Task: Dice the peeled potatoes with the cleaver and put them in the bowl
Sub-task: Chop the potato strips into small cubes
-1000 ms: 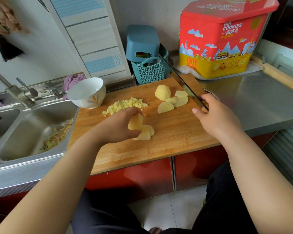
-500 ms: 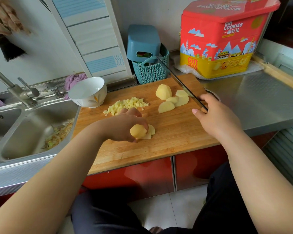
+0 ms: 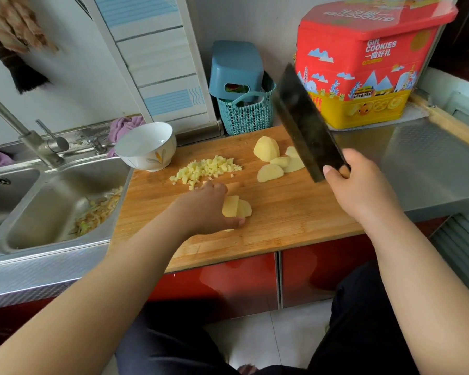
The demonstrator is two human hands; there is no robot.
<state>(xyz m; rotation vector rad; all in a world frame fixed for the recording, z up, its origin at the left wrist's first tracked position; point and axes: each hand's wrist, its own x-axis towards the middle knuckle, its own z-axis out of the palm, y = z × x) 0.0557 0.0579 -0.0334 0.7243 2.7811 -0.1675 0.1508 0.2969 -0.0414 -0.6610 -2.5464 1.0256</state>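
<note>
A red and yellow tin is standing at the upper right of the frame, showing "Gift COOKIES" in white letters with Chinese characters under them; the writing on its lid is running upside down and I can't make it out properly. It is sitting on a steel counter that is stretching off to the right, with red cabinet doors showing underneath and pale floor tiles at the bottom. A wooden cutting board is filling the middle of the picture, and a steel sink at the left is holding peelings. A white bowl is sitting at the board's upper left corner, touching its edge. A teal basket is standing behind the board against the wall. The right hand is wrapping its fingers tight around the handle of the cleaver, holding the dark blade up in the air, tilted toward the tin. The left hand is lying on the board with fingers curled around a few potato slices, pinning them in a stack. A heap of diced potato is lying just above that hand, near the bowl. More potato pieces are waiting at the upper middle of the board, below the blade.
</note>
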